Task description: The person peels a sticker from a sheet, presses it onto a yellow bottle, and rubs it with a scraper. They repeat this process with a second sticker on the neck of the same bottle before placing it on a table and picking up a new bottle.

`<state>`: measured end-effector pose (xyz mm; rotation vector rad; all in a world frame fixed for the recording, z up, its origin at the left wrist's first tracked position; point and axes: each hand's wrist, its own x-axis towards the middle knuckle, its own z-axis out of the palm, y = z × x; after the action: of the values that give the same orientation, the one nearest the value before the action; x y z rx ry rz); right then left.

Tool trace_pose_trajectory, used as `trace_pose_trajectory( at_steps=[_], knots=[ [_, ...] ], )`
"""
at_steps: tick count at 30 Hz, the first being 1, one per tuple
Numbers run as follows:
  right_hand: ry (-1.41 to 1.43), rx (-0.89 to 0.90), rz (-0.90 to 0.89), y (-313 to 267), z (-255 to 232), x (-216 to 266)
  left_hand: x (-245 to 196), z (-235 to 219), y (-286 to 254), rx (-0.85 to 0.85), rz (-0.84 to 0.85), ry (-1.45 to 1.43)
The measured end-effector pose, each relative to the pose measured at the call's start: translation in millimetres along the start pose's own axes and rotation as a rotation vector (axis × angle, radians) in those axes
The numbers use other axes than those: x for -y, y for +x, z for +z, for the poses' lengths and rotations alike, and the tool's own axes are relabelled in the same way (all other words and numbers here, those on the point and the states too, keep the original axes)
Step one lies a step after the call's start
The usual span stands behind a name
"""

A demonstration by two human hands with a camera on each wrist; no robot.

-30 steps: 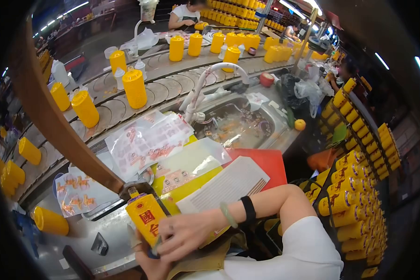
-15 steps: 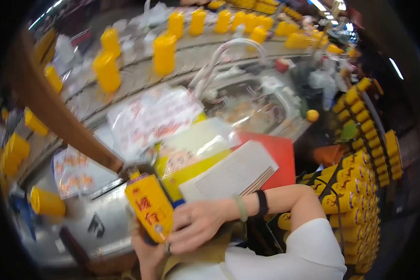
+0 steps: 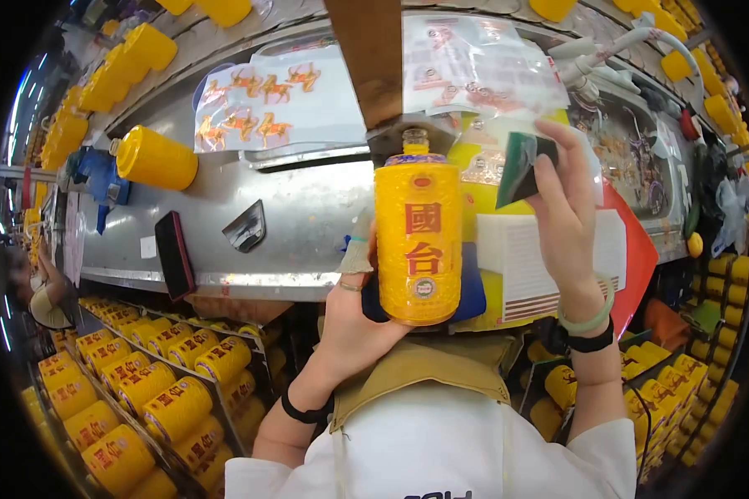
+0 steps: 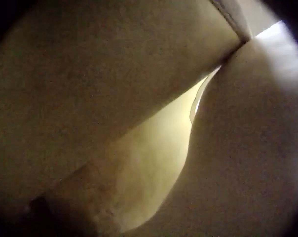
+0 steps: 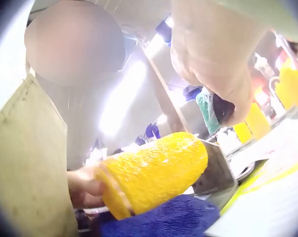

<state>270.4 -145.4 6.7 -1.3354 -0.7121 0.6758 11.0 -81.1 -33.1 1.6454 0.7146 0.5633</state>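
Apparently the left hand (image 3: pixel 359 326), part-hidden, grips a yellow bottle (image 3: pixel 419 187); the right hand (image 3: pixel 568 212) pinches a green pad (image 3: pixel 517 162).

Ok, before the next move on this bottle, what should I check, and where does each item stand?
1. Left grip holding the yellow bottle: ok.
2. Right grip pinching the dark green pad: ok.
3. Pad touching the bottle: not ok, they are apart.
4. Red characters unobstructed in the head view: ok.
5. Bottle neck touching the metal bracket: cannot tell.
6. Left wrist view showing the bottle: not ok.
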Motion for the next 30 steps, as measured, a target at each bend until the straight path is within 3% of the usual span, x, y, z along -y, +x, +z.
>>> trace_pose_trajectory(
  at_steps=[2,3,4,7,9,10,13,15,25,27,30],
  knots=[
    [0.181,0.078,0.239,-9,3,-8,-7,-6,3,0.075,0.069,-0.076],
    [0.116,0.088,0.279,-15,7,-12,-14,-16,8,0.200,0.065,-0.107],
    [0.055,0.115,0.283,-27,7,-18,-12,-19,12,0.190,0.058,-0.109],
    [0.185,0.171,0.291,-49,27,-10,-7,-21,23,0.054,-0.053,-0.556],
    [0.072,0.101,0.504,-52,37,-5,-20,-19,35,0.023,-0.161,-0.594],
    [0.070,0.100,0.509,-54,40,-5,-24,-16,38,-0.004,-0.267,-0.630],
    [0.027,0.092,0.431,-58,44,-7,-26,-6,39,0.040,-0.232,-0.670],
    [-0.147,0.172,0.289,-62,44,-11,-24,-2,39,0.046,-0.181,-0.622],
    [0.005,0.162,0.378,-59,46,-7,-27,-1,36,0.044,-0.179,-0.582],
    [-0.143,0.225,0.336,-61,45,-8,-26,0,37,0.047,-0.161,-0.602],
    [-0.093,0.210,0.308,-61,45,-8,-25,2,37,0.025,-0.156,-0.616]
  ],
)
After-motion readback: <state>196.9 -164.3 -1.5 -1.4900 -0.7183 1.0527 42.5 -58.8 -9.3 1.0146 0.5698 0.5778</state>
